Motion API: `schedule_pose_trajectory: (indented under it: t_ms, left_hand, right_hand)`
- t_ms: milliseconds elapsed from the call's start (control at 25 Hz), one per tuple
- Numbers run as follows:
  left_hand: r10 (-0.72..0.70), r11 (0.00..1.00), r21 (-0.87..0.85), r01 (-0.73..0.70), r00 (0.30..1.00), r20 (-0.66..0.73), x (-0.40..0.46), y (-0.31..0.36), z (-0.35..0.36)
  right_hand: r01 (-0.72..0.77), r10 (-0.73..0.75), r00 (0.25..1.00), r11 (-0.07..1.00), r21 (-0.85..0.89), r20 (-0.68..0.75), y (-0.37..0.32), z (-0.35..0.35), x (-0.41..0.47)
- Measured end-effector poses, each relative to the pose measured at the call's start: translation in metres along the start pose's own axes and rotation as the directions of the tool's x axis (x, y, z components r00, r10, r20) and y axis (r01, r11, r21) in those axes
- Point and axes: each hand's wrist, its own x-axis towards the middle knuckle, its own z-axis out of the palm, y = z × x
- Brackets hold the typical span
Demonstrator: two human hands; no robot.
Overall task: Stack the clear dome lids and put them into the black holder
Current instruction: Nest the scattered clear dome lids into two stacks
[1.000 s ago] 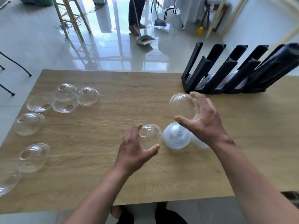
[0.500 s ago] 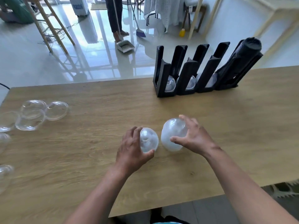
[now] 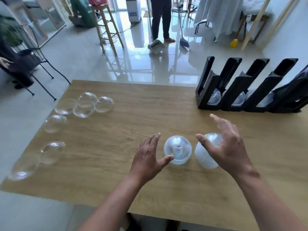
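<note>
Clear dome lids now stand in two stacks on the wooden table [image 3: 116, 164]: left stack [image 3: 177, 150], right stack [image 3: 206, 151]. Left hand [image 3: 148, 157] and right hand [image 3: 228, 145] have let go, fingers spread apart. Black holder [image 3: 241, 90] sits beyond; loose lids [image 3: 86, 104] remain far left.

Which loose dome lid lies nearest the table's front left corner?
The blurred dome lid at the table's left edge; the other loose ones lie farther back.

Two lid stacks [image 3: 177, 150] lie mid-table [image 3: 150, 114]; loose lids [image 3: 86, 105] left, holder [image 3: 246, 90] far right.
</note>
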Motion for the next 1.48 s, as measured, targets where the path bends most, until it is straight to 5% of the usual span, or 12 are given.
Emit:
schedule_pose_trajectory:
  t_ms: [200, 520, 680, 920, 1040, 1120, 1200, 1240, 1320, 1400, 1480]
  left_hand:
    - [-0.252, 0.962, 0.036, 0.271, 0.929, -0.272, -0.064, -0.099, -0.064]
    - [-0.508, 0.783, 0.040, 0.621, 0.674, -0.536, -0.153, -0.236, -0.168]
    - [-0.508, 0.767, 0.088, 0.635, 0.686, -0.521, -0.166, -0.282, -0.193]
    - [-0.482, 0.764, 0.267, 0.587, 0.795, -0.368, -0.161, -0.326, -0.204]
    - [-0.411, 0.812, 0.279, 0.512, 0.842, -0.349, -0.156, -0.331, -0.207]
    - [-0.386, 0.882, 0.128, 0.454, 0.850, -0.358, -0.150, -0.324, -0.207]
    - [-0.460, 0.886, -0.218, 0.408, 0.829, -0.318, -0.134, -0.313, -0.209]
    - [-0.525, 0.804, -0.452, 0.386, 0.817, -0.237, -0.124, -0.309, -0.209]
    - [-0.585, 0.413, -0.849, 0.330, 0.811, 0.030, -0.105, -0.301, -0.206]
    - [-0.583, 0.033, -0.948, 0.315, 0.777, 0.238, -0.090, -0.300, -0.199]
    - [-0.659, -0.044, -0.946, 0.321, 0.702, 0.269, -0.084, -0.303, -0.187]
  right_hand:
    - [0.199, -0.213, 0.952, 0.976, 0.082, 0.221, -0.077, 0.082, 0.011]
    - [0.563, -0.491, 0.597, 0.820, 0.105, 0.634, -0.225, 0.268, -0.001]
    - [0.683, -0.571, 0.476, 0.719, 0.127, 0.669, -0.299, 0.347, -0.002]
    - [0.694, -0.481, 0.453, 0.719, 0.041, 0.751, -0.336, 0.422, 0.000]
    - [0.633, -0.457, 0.537, 0.774, 0.019, 0.709, -0.314, 0.424, 0.009]
    - [0.542, -0.410, 0.625, 0.840, 0.008, 0.664, -0.295, 0.415, 0.016]
    - [0.448, -0.331, 0.702, 0.894, -0.029, 0.630, -0.275, 0.402, 0.024]
    - [0.414, -0.300, 0.727, 0.909, -0.045, 0.617, -0.265, 0.395, 0.027]
    - [0.362, -0.256, 0.759, 0.930, -0.062, 0.598, -0.248, 0.378, 0.031]
    - [0.330, -0.232, 0.774, 0.942, -0.064, 0.589, -0.235, 0.362, 0.032]
    - [0.306, -0.214, 0.787, 0.950, -0.064, 0.578, -0.226, 0.349, 0.030]
